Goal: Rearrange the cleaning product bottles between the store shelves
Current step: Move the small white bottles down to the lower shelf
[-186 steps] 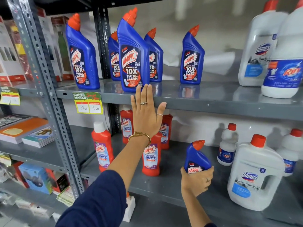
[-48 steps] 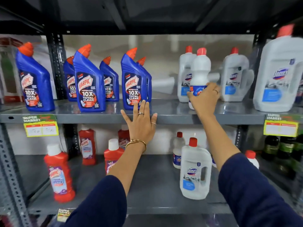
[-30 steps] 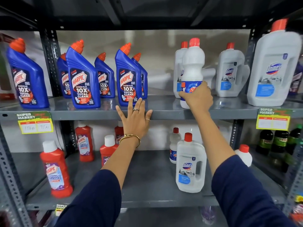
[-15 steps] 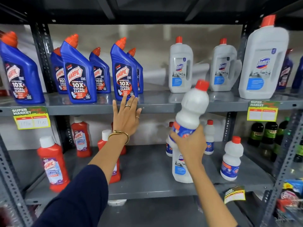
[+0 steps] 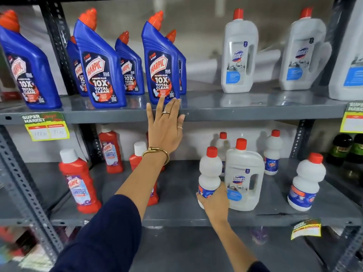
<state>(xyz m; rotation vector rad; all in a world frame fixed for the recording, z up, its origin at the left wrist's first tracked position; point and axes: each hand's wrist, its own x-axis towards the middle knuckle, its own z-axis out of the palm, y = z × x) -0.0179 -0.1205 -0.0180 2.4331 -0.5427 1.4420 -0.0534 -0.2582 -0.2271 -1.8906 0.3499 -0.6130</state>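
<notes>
My right hand [image 5: 215, 201] grips the lower body of a small white bottle with a red cap [image 5: 209, 169], upright at the lower shelf [image 5: 186, 218], just left of a white Domex jug [image 5: 244, 177]. My left hand [image 5: 166, 126] lies flat with spread fingers against the front edge of the upper shelf [image 5: 235, 112], below a blue Harpic bottle [image 5: 161, 61]. Several blue Harpic bottles [image 5: 100, 63] stand on the upper shelf's left; two white Domex jugs [image 5: 238, 54] stand to the right.
Red Harpic bottles [image 5: 78, 181] stand on the lower shelf's left. More small white bottles [image 5: 306, 183] stand to the right. A large white jug [image 5: 349, 71] fills the upper right corner. Dark green bottles [image 5: 341, 148] sit far right. Perforated steel uprights [image 5: 19, 173] and price tags [image 5: 46, 126] frame the bays.
My right hand has carried the small white bottle from the upper shelf down to the lower shelf, beside the Domex jug. My left hand has stayed on the upper shelf's edge.
</notes>
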